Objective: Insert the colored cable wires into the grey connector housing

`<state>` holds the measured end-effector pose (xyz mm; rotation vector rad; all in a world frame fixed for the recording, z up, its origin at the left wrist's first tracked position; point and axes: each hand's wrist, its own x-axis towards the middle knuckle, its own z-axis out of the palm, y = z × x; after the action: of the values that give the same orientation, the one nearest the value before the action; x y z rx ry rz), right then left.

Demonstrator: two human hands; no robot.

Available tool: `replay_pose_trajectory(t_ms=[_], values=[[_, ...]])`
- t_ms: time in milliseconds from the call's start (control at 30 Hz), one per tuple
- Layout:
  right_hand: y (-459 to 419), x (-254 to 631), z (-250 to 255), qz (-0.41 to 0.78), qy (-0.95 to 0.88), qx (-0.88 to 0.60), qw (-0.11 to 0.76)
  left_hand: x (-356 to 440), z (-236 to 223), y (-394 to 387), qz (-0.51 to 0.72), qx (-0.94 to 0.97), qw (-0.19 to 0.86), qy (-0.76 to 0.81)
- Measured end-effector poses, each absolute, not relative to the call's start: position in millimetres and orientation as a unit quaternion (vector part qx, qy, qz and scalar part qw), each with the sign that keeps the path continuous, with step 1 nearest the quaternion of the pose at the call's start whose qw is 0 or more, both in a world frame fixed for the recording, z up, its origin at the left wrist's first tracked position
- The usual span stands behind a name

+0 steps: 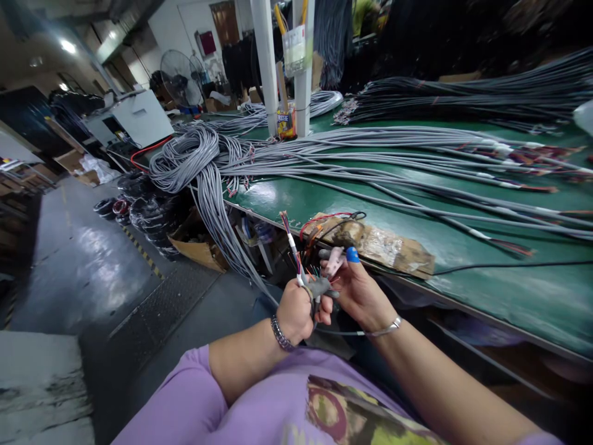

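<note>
We find both hands together in front of the near edge of the green-topped bench (262,201), low and near the wearer's body. The left hand (295,309) is closed around grey cable ends (291,241), which rise above the fist, white sleeving and fine coloured wires showing at their tips. The right hand (364,296) faces it with thumb and fingers drawn narrow at the coloured wires — we cannot tell whether it pinches any of them. We note a blue cover (353,254) on the right thumb and a metal bracelet (386,327) at that wrist; a dark band (280,334) circles the left. Just beyond the hands, a worn wooden board (393,247) lies along the bench edge, with a red lead (319,217) at its left end. Behind it we record long grey cables (352,173) across the bench, a looped bundle (185,161) hanging over its left end, and dark cables (477,99) farther back.
</note>
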<state>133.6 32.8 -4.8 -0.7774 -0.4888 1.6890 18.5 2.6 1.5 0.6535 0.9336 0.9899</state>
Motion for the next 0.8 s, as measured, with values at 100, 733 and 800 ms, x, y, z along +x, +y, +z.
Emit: replay_pose_trajectory(t_ms=[100, 733, 800], values=[[32, 135, -5, 0.725, -0.191, -0.325, 0.577, 18, 3, 0, 0.45, 0.299, 0.727, 0.424], [39, 146, -14, 0.764, -0.237, -0.293, 0.524, 22, 7, -4, 0.488, 0.29, 0.71, 0.415], [41, 145, -17, 0.757, -0.26, -0.289, 0.525, 22, 7, -3, 0.489, 0.293, 0.707, 0.418]])
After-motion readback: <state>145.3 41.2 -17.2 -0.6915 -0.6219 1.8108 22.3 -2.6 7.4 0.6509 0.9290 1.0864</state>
